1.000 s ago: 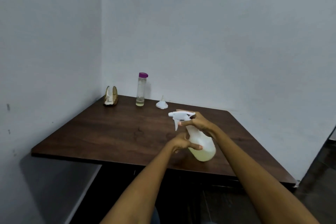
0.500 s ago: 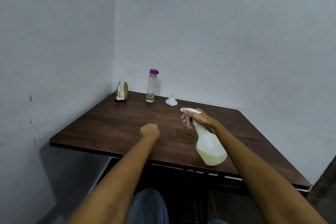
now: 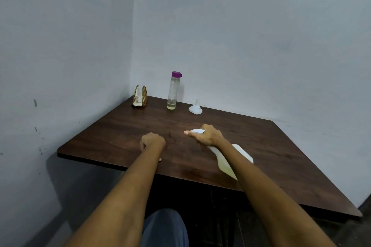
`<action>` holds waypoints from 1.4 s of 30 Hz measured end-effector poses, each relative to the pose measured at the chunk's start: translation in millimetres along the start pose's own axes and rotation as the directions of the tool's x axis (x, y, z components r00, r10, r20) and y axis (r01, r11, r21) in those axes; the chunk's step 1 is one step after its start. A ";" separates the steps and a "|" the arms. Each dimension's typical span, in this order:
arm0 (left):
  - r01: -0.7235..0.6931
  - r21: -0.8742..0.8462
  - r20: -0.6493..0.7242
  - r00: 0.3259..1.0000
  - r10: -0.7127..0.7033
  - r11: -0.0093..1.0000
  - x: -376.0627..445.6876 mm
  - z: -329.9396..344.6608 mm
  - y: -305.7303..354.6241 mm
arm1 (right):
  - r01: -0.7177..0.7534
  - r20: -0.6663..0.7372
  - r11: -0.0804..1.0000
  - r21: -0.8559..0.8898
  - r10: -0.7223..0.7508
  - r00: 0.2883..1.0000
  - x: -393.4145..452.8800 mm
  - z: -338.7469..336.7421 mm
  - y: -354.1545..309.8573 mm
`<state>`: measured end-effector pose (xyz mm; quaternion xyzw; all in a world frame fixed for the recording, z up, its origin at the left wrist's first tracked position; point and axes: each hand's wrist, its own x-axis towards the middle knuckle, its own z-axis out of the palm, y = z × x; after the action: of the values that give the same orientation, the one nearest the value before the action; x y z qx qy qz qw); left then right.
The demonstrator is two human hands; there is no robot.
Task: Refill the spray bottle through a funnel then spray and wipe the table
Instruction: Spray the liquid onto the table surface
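Spray bottle — white, with pale yellowish liquid in its body — is held tilted above the dark wooden table, nozzle end pointed away toward the far wall and base angled back toward the person. Its head is gripped by the right hand, the fingers curled round the trigger part, with a fingertip reaching past the front of the nozzle; much of the bottle's body is hidden behind the right forearm. The left hand is seen as a closed fist just to the left of the bottle, low over the tabletop, and nothing is visibly held in it; whether it touches the wood cannot be told. A small pale spot is visible beside the left forearm near the table's front edge, too small to identify.

Along the far edge of the table, near the corner of the walls, three things are lined up well apart from the hands: a wooden napkin holder with white paper in it at the left, an upright clear bottle with a purple cap and a little yellowish liquid at its bottom in the middle, and a small white funnel set wide end down, spout up, at the right. A faint ring mark is seen on the wood between the two hands.
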<state>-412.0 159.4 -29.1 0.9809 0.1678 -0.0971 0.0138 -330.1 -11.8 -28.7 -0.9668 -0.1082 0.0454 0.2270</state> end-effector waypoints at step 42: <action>-0.015 -0.035 -0.010 1.000 0.014 0.999 -14.7 -3.1 -5.1 | 0.150 0.120 0.900 0.410 -0.216 0.969 -15.1 -30.5 22.9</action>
<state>-426.7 159.6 -23.1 0.9822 0.1624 -0.0890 0.0310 -336.3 -48.4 -11.2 -0.8789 -0.2054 0.1236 0.4124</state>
